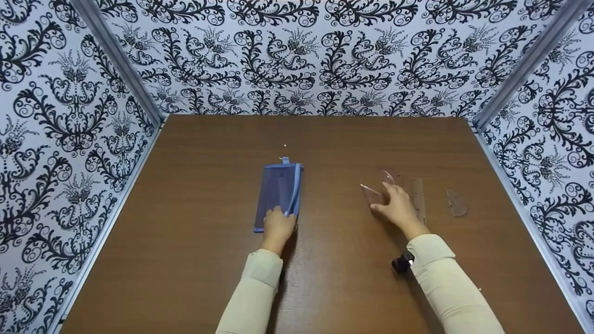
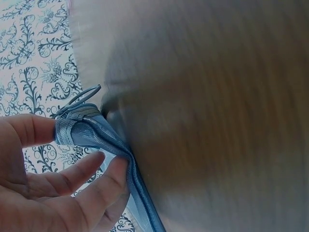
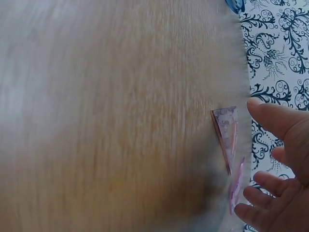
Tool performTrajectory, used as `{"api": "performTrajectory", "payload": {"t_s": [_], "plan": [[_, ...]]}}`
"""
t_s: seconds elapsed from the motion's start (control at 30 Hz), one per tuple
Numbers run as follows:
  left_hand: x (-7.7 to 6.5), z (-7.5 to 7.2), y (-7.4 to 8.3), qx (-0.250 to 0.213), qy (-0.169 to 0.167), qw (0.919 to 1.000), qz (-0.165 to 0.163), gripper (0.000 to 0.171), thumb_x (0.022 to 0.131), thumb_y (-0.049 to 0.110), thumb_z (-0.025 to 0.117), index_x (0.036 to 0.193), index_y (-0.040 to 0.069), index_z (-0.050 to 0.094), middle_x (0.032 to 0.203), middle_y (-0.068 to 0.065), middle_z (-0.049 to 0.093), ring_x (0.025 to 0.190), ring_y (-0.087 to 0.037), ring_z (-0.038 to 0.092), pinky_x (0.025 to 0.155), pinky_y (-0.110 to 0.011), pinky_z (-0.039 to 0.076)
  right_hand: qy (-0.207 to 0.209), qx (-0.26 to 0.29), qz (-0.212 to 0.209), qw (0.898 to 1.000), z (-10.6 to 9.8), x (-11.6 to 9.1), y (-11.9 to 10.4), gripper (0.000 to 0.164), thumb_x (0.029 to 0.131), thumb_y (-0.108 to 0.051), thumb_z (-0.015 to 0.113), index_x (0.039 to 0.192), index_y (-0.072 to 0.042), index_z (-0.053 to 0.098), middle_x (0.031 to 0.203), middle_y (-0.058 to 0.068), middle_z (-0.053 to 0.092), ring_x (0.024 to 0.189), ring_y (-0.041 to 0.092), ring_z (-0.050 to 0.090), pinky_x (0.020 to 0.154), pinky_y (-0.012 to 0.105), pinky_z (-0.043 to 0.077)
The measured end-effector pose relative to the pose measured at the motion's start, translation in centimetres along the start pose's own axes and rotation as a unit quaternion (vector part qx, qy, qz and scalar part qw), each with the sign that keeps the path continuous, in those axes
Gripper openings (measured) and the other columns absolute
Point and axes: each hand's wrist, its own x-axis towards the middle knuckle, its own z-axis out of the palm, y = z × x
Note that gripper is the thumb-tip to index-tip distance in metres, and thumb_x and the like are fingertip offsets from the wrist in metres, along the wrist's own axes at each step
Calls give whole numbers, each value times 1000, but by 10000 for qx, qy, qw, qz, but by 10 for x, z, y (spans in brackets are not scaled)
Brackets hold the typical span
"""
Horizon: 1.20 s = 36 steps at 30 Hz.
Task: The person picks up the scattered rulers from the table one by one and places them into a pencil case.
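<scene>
The left hand (image 1: 279, 226) pinches the near right edge of a blue pouch (image 1: 274, 188) on the table (image 1: 334, 278); its contents cannot be made out. The right hand (image 1: 398, 208), spread apart, is at a clear triangle (image 1: 371, 195), contact uncertain, with a pinkish piece (image 1: 390, 176) just beyond, a ruler (image 1: 418, 199) beside it and a protractor (image 1: 458, 204) farther right.
</scene>
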Motion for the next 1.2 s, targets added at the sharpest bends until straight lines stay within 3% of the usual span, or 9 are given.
{"api": "performTrajectory", "payload": {"t_s": [0.43,0.6,0.83,1.2], "plan": [[0,-1,-1,-22,37,10000,3,50,88,22,60,127,-9,55,128,-32,50,116,-48,49,97,-53,41,-176,417,188,9988,2,4,2,78,85,-17,72,147,5,30,147,34,29,136,49,28,109,59,25],[0,-1,0,-76,-45,10000,-27,51,89,22,59,130,-8,52,130,-32,49,119,-47,48,99,-53,41,-187,459,234,9985,3,6,4,76,85,-16,73,145,6,32,144,34,35,134,49,31,108,58,26],[0,0,-1,-15,-9,10000,-35,48,89,23,60,126,-7,55,121,-28,53,112,-44,52,95,-51,44,-90,609,142,9980,3,12,8,75,81,-12,76,141,10,37,136,35,45,127,48,42,105,55,33],[0,1,-1,-85,96,9999,65,45,88,21,60,122,-9,57,119,-30,54,110,-46,52,94,-53,43,-68,876,150,9960,4,14,14,76,77,-10,79,138,13,39,131,35,49,123,48,46,103,54,36]]}}
